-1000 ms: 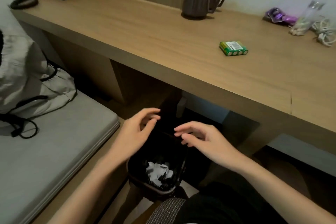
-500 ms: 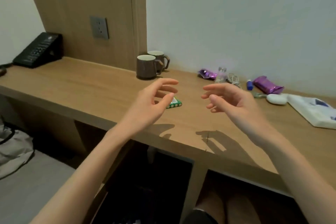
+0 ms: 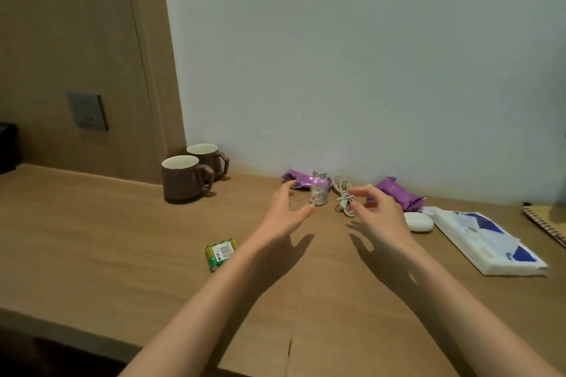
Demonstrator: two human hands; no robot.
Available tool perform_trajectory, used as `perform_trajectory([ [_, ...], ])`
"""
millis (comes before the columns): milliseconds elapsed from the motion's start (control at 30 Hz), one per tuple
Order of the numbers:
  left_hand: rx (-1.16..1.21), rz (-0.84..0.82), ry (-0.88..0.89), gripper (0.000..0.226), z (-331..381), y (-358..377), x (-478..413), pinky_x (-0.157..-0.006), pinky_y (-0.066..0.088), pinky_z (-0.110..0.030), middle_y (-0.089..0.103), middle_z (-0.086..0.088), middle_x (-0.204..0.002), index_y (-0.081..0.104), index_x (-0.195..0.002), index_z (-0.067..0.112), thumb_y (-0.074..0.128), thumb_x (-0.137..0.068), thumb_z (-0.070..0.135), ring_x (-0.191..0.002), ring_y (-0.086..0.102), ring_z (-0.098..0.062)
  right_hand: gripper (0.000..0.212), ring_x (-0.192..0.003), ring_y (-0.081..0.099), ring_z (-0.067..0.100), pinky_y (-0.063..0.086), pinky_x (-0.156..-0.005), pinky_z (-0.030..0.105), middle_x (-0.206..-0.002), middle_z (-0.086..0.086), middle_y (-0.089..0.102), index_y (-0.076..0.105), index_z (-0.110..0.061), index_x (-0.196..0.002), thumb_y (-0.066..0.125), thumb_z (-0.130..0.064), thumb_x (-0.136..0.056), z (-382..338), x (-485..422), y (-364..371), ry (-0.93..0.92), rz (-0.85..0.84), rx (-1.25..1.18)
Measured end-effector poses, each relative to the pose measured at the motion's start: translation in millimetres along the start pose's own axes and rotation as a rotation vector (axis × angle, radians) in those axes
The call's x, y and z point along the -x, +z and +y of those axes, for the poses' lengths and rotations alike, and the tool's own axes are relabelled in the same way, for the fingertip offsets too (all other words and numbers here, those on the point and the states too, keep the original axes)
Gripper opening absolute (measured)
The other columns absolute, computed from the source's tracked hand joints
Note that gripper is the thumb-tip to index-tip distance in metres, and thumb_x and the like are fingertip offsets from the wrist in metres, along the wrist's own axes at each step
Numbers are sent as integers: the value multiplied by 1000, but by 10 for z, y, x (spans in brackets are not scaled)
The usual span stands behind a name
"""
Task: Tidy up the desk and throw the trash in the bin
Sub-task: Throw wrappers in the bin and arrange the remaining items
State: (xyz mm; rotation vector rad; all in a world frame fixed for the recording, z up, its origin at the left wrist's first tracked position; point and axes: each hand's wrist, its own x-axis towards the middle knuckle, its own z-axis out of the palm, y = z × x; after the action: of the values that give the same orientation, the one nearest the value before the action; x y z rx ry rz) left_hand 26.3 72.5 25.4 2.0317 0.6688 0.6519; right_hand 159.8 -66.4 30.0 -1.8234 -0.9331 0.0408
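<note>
Head view, looking down on the table (image 3: 92, 239).

Left grip (image 3: 283, 214): wide, fingers loosely curved, holding nothing. It hangs above the table surface and throws a shadow below it.
- Small glass bottle (image 3: 319, 190) stands upright just right of the thumb tip. Contact cannot be told.
- Crumpled purple wrapper (image 3: 295, 180) lies against the wall, behind the bottle, just past the upper fingertips.
- Green battery pack (image 3: 220, 252) lies flat beside the left forearm, nearer the table edge.

Right grip (image 3: 379, 217): also wide, fingers spread and bent, nothing held.
- Coiled white cable (image 3: 344, 196) lies between the bottle and this grip. The fingertips overlap its loops in this view; contact cannot be told.
- Purple packet (image 3: 398, 194) lies just behind the grip, partly hidden by it.
- White oval object (image 3: 418, 221) sits just right of the grip.

The bottle and cable sit in the gap between the two grips.

Other items:
- Two brown mugs, front mug (image 3: 180, 177) and rear mug (image 3: 208, 159), touching or nearly so, stand back left near the wooden panel.
- White-and-blue flat pack (image 3: 490, 242) lies far right.
- Spiral notebook (image 3: 548, 223) is cut by the right edge.
- Wall socket (image 3: 88, 111) sits on the panel.
</note>
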Motion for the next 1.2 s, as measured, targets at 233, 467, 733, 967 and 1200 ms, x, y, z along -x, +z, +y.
perform_trajectory([
  [233,52,109,-115,89,-341,500,-640,-113,32,-43,32,-12,-152,22,-148,12,73,-79,34,-138,33,-25,33,-127,44,19,34,-106,32,-132,-2,57,61,-21,-124,57,-17,-91,467,-398,257,-173,-92,418],
  [467,37,128,-11,69,-388,647,-930,-97,46,-31,56,-1,-125,44,-135,17,76,-76,32,-112,53,-14,33,-127,43,11,37,-104,28,-132,-8,57,58,-24,-128,50,-23,-96,688,-547,346,-192,-146,474],
  [733,-11,176,-8,49,-459,560,-970,-93,49,-38,61,-2,-108,52,-124,14,71,-81,27,-104,57,-21,35,-122,40,9,38,-99,28,-130,-12,56,59,-25,-124,40,-22,-94,676,-534,322,-192,-159,495],
  [967,9,312,-70,49,-640,221,-934,-95,47,-41,63,-8,-112,52,-127,11,70,-83,19,-106,58,-27,29,-116,48,13,40,-91,30,-117,-9,65,64,-26,-117,45,-29,-95,452,-656,296,-196,-55,451],
  [1200,-1,339,-101,58,-735,48,-955,-96,45,-35,58,-9,-129,44,-139,10,66,-86,18,-110,56,-21,42,-124,47,18,44,-94,35,-127,-6,62,60,-25,-126,56,-8,-88,263,-1003,435,-243,-174,573],
])
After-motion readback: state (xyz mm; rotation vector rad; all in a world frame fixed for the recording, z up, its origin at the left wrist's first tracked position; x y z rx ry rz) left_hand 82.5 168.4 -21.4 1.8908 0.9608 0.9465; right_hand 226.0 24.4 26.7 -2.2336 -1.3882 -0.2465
